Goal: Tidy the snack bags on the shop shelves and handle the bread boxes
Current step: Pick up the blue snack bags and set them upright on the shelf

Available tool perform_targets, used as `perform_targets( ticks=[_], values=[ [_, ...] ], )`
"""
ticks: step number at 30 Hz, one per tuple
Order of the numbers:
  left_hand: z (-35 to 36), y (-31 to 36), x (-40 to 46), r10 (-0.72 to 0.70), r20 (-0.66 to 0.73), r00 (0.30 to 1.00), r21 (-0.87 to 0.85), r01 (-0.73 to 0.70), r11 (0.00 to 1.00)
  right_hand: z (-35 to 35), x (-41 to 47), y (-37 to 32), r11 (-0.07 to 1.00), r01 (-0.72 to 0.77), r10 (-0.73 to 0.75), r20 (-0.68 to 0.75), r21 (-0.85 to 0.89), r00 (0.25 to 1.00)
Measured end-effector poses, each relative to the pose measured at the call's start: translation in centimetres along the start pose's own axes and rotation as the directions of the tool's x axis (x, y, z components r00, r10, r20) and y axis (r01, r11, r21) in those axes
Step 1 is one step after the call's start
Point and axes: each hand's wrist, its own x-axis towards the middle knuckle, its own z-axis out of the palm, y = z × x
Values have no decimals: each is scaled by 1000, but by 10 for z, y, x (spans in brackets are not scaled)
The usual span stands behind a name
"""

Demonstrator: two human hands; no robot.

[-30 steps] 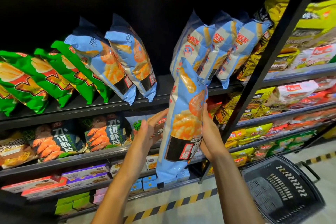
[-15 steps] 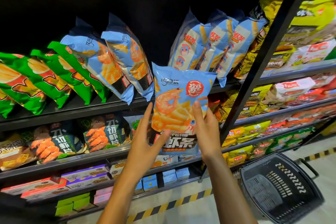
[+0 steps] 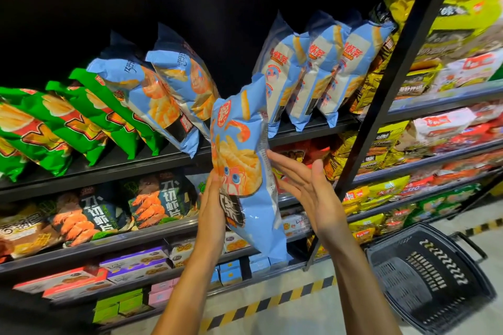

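I hold a light-blue shrimp-stick snack bag [image 3: 242, 160] upright in front of the shelves, turned partly edge-on. My left hand [image 3: 212, 207] grips its lower left side. My right hand [image 3: 307, 193] is flat with spread fingers, fingertips touching the bag's right edge. Behind it, on the upper shelf [image 3: 136, 168], two matching blue bags [image 3: 163, 95] lean left and three blue-and-white bags [image 3: 321, 68] stand to the right, with a dark gap between the two groups. Flat purple and red boxes [image 3: 136, 261] lie on a low shelf.
Green chip bags [image 3: 54, 128] lean at the upper shelf's left end. A black upright post [image 3: 381, 122] splits off the right bay of yellow and red packs. A black shopping basket [image 3: 427, 280] sits on the floor at right, beside yellow-black floor tape [image 3: 272, 302].
The bag has risen and turned from face-on to partly edge-on. My right hand has let go of its side and opened flat; my left hand has shifted to the lower left edge.
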Motion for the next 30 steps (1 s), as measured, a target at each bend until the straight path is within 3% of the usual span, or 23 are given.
perform_targets(
  ticks=[7, 11, 18, 24, 30],
  values=[
    [21, 15, -13, 200, 50, 979, 43, -202, 978, -9, -4, 5, 999, -15, 19, 102, -38, 995],
    [20, 25, -19, 257, 233, 938, 63, -278, 959, -18, -3, 5, 995, 46, -49, -24, -86, 999],
    [0, 39, -32, 205, 518, 830, 119, -308, 944, -34, 0, -5, 998, -66, 68, -87, 22, 994],
    [8, 49, -42, 312, 422, 851, 178, -415, 892, -40, -10, -10, 988, -121, 129, -77, 98, 989],
    [9, 51, -48, 343, 393, 853, 272, -464, 843, -45, -31, -27, 998, -11, 15, 66, -67, 998]
  ],
)
